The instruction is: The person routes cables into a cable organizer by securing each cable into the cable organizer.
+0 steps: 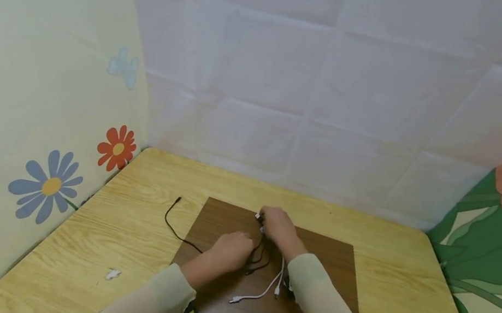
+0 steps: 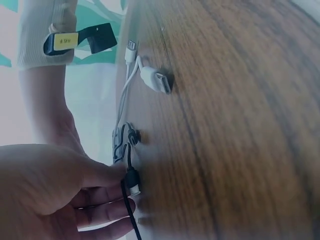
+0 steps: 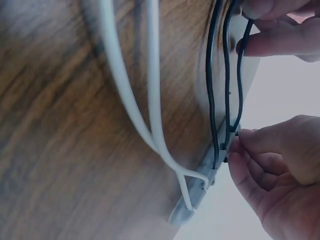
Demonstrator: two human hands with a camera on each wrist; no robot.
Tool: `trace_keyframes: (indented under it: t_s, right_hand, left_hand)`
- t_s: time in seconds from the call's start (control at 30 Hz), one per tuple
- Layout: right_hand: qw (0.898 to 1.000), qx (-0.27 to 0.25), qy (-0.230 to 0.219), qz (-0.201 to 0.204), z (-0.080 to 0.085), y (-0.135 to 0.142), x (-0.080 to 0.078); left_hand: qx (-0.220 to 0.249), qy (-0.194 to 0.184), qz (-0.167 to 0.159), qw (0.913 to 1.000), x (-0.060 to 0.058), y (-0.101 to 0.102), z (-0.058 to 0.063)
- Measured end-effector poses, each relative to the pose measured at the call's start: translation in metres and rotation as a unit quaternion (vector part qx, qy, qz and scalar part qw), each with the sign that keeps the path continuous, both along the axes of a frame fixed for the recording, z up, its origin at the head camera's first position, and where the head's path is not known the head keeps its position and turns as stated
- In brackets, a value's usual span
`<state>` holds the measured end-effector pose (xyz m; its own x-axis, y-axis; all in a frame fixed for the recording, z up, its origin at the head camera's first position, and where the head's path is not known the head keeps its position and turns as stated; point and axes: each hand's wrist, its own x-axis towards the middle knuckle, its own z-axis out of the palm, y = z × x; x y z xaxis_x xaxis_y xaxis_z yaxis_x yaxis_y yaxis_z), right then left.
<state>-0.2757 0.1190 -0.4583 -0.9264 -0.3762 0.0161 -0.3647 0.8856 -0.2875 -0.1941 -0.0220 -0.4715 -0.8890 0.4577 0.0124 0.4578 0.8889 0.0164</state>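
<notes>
A grey cable clip strip (image 3: 181, 215) lies along the board's far edge, with white cables (image 3: 155, 105) and several black cables (image 3: 211, 95) running through its slots. My right hand (image 1: 280, 227) pinches the outermost black cable (image 3: 240, 85) with thumb and index finger right at the end of the strip. Lower and to the left, my left hand (image 1: 231, 250) holds that cable between thumb and fingers. Below the left thumb, a black connector (image 2: 132, 180) shows in the left wrist view. White plugs (image 2: 156, 80) rest on the board nearer to me.
The dark brown wooden board (image 1: 325, 279) lies on a yellow wood-grain table (image 1: 407, 293). A black cable end (image 1: 168, 216) trails off the board's left side. A small white scrap (image 1: 113, 274) is at the left. Cloth backdrops (image 1: 265, 70) enclose the table.
</notes>
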Motion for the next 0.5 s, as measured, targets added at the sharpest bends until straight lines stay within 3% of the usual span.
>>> trace_keyframes:
  t_s: [0.27, 0.5]
  right_hand:
    - [1.000, 0.005, 0.011, 0.000, 0.005, 0.008, 0.007]
    - [0.999, -0.044, -0.030, -0.013, 0.009, 0.022, 0.019]
  left_hand:
    - [0.029, -0.014, 0.013, 0.9994, -0.002, -0.006, 0.004]
    - [0.057, -0.020, 0.019, 0.9980, -0.006, -0.020, 0.007]
